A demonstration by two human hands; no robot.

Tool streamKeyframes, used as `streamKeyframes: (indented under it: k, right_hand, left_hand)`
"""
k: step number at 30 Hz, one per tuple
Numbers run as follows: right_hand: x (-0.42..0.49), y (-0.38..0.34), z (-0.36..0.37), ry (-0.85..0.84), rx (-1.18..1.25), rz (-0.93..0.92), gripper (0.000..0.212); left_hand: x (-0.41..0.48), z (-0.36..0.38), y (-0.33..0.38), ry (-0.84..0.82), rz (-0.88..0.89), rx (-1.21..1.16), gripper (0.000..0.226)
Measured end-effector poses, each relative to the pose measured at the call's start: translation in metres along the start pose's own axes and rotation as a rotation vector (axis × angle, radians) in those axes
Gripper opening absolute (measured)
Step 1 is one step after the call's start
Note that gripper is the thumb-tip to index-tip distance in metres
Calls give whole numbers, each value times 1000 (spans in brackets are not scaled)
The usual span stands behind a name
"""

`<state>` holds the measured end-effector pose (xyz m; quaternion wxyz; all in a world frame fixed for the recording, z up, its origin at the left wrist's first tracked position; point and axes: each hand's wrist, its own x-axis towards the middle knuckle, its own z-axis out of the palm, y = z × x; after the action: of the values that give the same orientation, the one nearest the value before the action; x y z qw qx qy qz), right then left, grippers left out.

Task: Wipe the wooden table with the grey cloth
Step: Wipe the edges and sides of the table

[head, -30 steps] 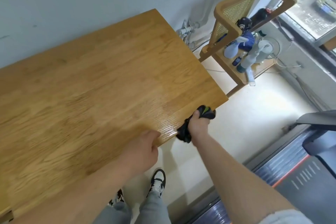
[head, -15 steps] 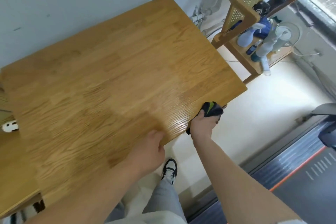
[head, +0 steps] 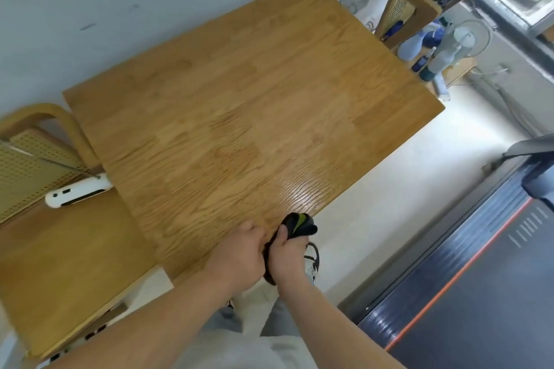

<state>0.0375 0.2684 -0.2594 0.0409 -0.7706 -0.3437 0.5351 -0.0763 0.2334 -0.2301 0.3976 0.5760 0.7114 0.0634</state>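
The wooden table (head: 239,105) fills the middle of the view, its top bare and shiny near the front edge. My right hand (head: 286,257) is shut on the dark grey cloth (head: 298,225), which has a yellow-green patch and is bunched up at the table's near edge. My left hand (head: 239,255) rests on that same edge, fingers curled, right beside the right hand and touching the hanging end of the cloth. I cannot tell whether the left hand grips the cloth.
A wooden chair (head: 54,237) stands at the left with a white device (head: 78,190) on its seat. Another cane-backed chair (head: 416,0) at the far right holds spray bottles (head: 440,57). A dark treadmill (head: 479,287) lies on the floor at the right.
My right hand slid the cloth left along the near edge, from the right corner toward my left hand; the two hands now touch. The view swung left, revealing the left chair.
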Motion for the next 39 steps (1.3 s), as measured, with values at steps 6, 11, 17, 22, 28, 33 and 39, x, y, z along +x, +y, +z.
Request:
streamKeyframes:
  k: [6,11,17,22,28,33,39]
  right_hand:
    - [30,-29,-53,174,107,-38,49]
    - [19,-28,-27,182,56,19,63]
    - [-67,24,80,62,-9,126,54]
    - [-109,28,110,-59,26,246,53]
    - [-134,47,122,-385,58,383,41]
    - [-155,29,110,-523,-188,62,32]
    - [-142,-60,90,-519,-748,-413,55]
  left_hand:
    - [-37,-10,-36,-39,-1,-28,46]
    - [-54,-9,-43,36,-2,-74,40]
    - [-86,-8,-77,100,-40,-189,34]
    - [-125,-12,-121,178,-347,-254,11]
    - [-166,-18,-132,-203,-940,-680,75]
    - [-184,-17,-143,-209,-917,-1546,59]
    - [-180,-47,-164,52,-816,-1726,41]
